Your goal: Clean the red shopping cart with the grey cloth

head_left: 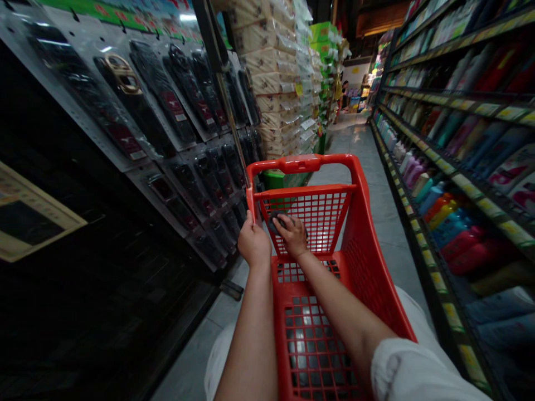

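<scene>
A red plastic shopping cart stands in front of me in a shop aisle. My left hand is closed around the cart's left rim near its front corner. My right hand reaches down inside the basket, its fingers closed on a dark round object lying against the front mesh wall. What that object is I cannot make out. Both forearms stretch forward over the cart's mesh floor.
Hanging packs of dark goods fill the pegboard wall on the left, close to the cart. Shelves of coloured bottles run along the right. Stacked paper goods stand ahead on the left. The tiled aisle continues forward, with a person far off.
</scene>
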Demonstrator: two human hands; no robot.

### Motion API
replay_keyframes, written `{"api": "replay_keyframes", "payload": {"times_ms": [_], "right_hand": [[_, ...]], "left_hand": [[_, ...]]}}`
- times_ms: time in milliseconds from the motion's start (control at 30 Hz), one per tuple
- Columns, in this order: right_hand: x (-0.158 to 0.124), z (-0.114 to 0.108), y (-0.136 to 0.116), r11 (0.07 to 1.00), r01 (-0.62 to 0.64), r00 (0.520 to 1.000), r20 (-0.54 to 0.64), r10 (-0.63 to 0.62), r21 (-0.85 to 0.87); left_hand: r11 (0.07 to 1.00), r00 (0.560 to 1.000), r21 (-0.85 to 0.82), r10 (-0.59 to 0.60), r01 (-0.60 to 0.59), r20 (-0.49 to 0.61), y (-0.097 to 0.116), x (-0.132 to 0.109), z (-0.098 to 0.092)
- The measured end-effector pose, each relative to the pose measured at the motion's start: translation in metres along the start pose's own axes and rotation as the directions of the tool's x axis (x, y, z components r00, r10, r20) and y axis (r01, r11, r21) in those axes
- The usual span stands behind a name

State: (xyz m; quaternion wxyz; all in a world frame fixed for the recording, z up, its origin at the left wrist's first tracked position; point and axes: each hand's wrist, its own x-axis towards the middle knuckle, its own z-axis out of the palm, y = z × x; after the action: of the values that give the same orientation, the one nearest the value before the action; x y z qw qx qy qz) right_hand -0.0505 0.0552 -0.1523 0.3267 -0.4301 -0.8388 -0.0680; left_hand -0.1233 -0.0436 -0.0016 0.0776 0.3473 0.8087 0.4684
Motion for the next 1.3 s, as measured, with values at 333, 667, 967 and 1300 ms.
{"api": "replay_keyframes", "payload": {"times_ms": [333, 667, 967, 1300], "right_hand": [[-0.018, 0.016, 0.004, 0.993, 0.114, 0.975, 0.187, -0.116, 0.021], [-0.054, 0.035, 0.01, 0.981, 0.191, 0.931, 0.313, -0.187, 0.017], [-0.087, 0.056, 0.011, 0.992, 0.114, 0.904, 0.409, -0.123, 0.044], [-0.102, 0.029, 0.03, 0.953, -0.302, 0.933, 0.21, 0.292, 0.015]], "left_hand": [[0.999, 1.0, 0.037, 0.006, -0.006, 0.0, -0.001, -0.001, 0.0], [1.0, 1.0, 0.022, 0.018, -0.018, -0.01, -0.001, -0.001, 0.002], [0.999, 1.0, 0.029, 0.025, -0.025, 0.006, 0.001, -0.001, 0.001], [0.999, 0.999, 0.014, 0.035, -0.035, -0.002, 0.0, 0.001, 0.001]]}}
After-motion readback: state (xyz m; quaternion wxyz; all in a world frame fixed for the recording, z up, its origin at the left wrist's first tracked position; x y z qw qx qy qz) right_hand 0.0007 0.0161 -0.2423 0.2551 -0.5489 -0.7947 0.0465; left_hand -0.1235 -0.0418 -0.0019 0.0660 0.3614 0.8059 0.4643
